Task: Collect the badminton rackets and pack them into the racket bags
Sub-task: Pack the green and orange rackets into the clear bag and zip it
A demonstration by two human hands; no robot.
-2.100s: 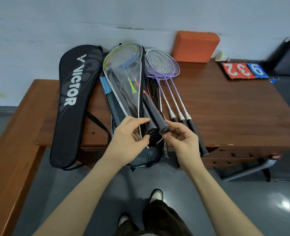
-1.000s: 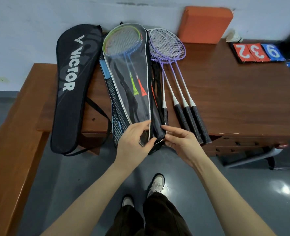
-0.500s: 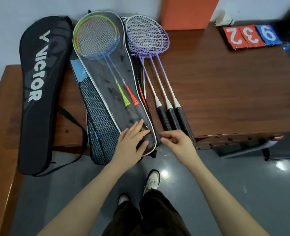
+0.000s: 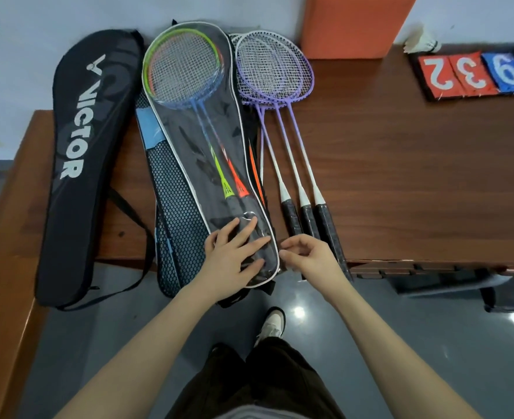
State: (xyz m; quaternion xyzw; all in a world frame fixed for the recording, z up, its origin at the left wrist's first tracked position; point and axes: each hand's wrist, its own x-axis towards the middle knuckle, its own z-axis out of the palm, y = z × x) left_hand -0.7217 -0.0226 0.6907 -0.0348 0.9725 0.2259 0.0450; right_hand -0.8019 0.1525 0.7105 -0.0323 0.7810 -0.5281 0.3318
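Observation:
A clear racket bag (image 4: pixel 219 137) with white trim lies on the wooden table (image 4: pixel 400 176). Inside it are rackets with green, orange and blue frames (image 4: pixel 186 74). My left hand (image 4: pixel 231 255) presses flat on the bag's lower end, over the grips. At the bag's lower right edge, my right hand (image 4: pixel 310 255) has its thumb and fingers curled and pinches the white trim. Three purple rackets (image 4: pixel 275 71) lie loose just right of the bag. A black Victor bag (image 4: pixel 83 146) lies at the left. A blue mesh bag (image 4: pixel 174 207) sits under the clear one.
An orange block (image 4: pixel 352 22) stands at the back against the wall, with a shuttlecock (image 4: pixel 422 40) and number score cards (image 4: pixel 473 74) at the back right. A wooden bench (image 4: pixel 5 237) runs along the left. The bags' ends overhang the table's front edge.
The grips that stuck out of the clear bag are now inside it. My left hand went from gripping the bag's end to lying flat on it; my right hand stays at the edge.

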